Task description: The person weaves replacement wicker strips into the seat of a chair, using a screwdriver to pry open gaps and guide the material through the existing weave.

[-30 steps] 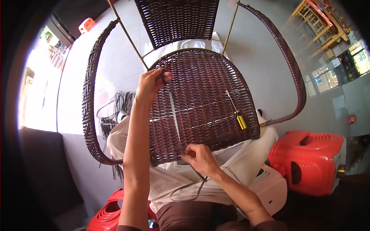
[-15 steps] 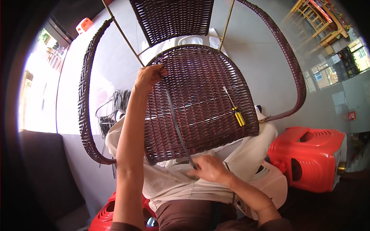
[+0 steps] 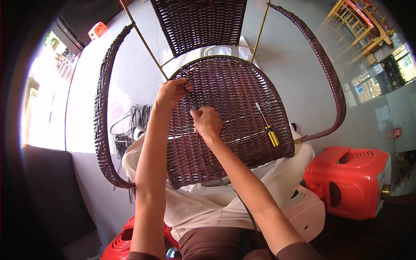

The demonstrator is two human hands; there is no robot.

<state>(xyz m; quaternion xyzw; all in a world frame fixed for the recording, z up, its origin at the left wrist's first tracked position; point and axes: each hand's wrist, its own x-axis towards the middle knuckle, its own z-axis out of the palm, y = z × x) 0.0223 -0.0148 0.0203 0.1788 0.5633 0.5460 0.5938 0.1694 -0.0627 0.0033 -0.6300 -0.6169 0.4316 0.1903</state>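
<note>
A dark brown woven chair seat (image 3: 229, 82) lies across my lap. My left hand (image 3: 175, 91) is closed on a dark flat strip near the seat's back-left edge. My right hand (image 3: 207, 121) grips the strip over the seat's left-middle, just below and right of my left hand; the strip trails past the front edge. A yellow-and-black screwdriver (image 3: 271, 136) rests on the seat's right part.
The backrest (image 3: 197, 24) and curved armrests (image 3: 104, 86) surround the seat. A bundle of strips (image 3: 136, 115) lies on the left floor (image 3: 86, 112). Red plastic stools (image 3: 359, 182) are at lower right and lower left. A wooden table (image 3: 364, 30) stands back right.
My right hand has moved from the seat's front edge up and forward onto the seat, near my left hand, drawing along the strip. My left hand stays near the back-left edge.
</note>
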